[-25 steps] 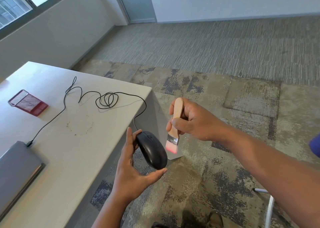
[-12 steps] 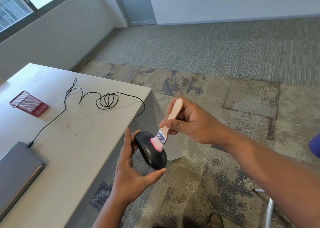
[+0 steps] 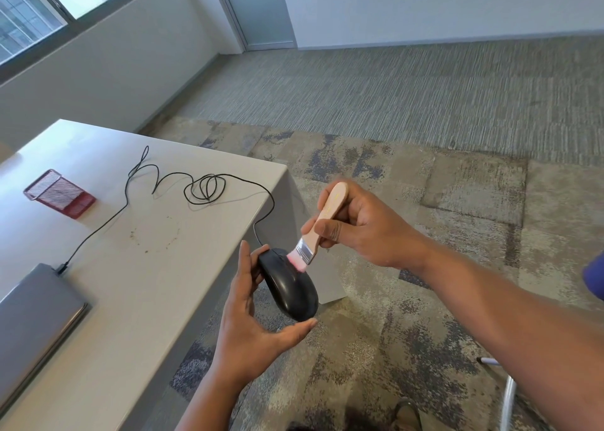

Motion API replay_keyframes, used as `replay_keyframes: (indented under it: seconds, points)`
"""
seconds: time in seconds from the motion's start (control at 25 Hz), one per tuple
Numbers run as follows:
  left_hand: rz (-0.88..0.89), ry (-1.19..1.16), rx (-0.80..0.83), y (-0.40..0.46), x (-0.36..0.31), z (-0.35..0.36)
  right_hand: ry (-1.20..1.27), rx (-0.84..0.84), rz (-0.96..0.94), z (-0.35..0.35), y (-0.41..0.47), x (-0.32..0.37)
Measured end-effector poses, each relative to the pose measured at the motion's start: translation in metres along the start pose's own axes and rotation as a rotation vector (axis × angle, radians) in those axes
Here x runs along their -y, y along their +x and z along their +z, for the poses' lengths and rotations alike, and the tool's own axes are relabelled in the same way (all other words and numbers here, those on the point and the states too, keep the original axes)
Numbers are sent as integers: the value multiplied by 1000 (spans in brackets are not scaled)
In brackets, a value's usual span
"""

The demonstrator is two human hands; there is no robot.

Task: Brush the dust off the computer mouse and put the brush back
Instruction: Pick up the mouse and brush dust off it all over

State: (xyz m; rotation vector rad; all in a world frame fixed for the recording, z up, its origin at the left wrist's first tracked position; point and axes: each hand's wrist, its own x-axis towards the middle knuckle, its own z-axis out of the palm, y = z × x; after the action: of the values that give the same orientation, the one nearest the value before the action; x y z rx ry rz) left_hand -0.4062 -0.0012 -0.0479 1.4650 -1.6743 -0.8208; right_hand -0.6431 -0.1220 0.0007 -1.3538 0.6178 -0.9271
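My left hand [image 3: 251,319] holds a black computer mouse [image 3: 289,285] in the air just past the desk's right edge, fingers on its left side and thumb under its rear. My right hand [image 3: 362,228] grips the wooden handle of a small brush [image 3: 322,223] with a metal ferrule. The pink bristles [image 3: 299,262] press on the front top of the mouse, near its buttons. The mouse's black cable [image 3: 202,190] runs back over the desk in loops.
The white desk [image 3: 137,286] fills the left. On it lie a red mesh tray [image 3: 60,193], a closed grey laptop [image 3: 34,319] with the cable plugged in, and some brown specks [image 3: 153,237]. Patterned carpet lies below my hands; a chair leg [image 3: 508,394] stands lower right.
The brush swung from beside the mouse, bristles down, onto the mouse's top, then moved toward its front end. My left hand kept the mouse almost still.
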Motion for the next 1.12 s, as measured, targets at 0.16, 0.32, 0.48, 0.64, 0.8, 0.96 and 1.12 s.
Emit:
replay_keyframes:
  seconds: [0.16,0.32,0.48,0.64,0.8,0.96,1.12]
  points:
    - [-6,-4,-18,-2,0,-1,23,111,68,-5,-6,2]
    - [-15,6,3,-4,0,0,63,112,45,-7,-7,3]
    - [-18,21,43,-6,-3,3,-1,-34,-73,1,6,1]
    - [-14,40,59,-8,-6,3,-134,-62,-124,13,17,-2]
    - [-13,69,58,-8,-8,1,-280,6,-110,14,18,1]
    - [-16,95,64,-8,-8,-2,-300,93,-69,11,15,10]
    - [1,123,67,-9,-2,-3,-281,181,5,6,14,16]
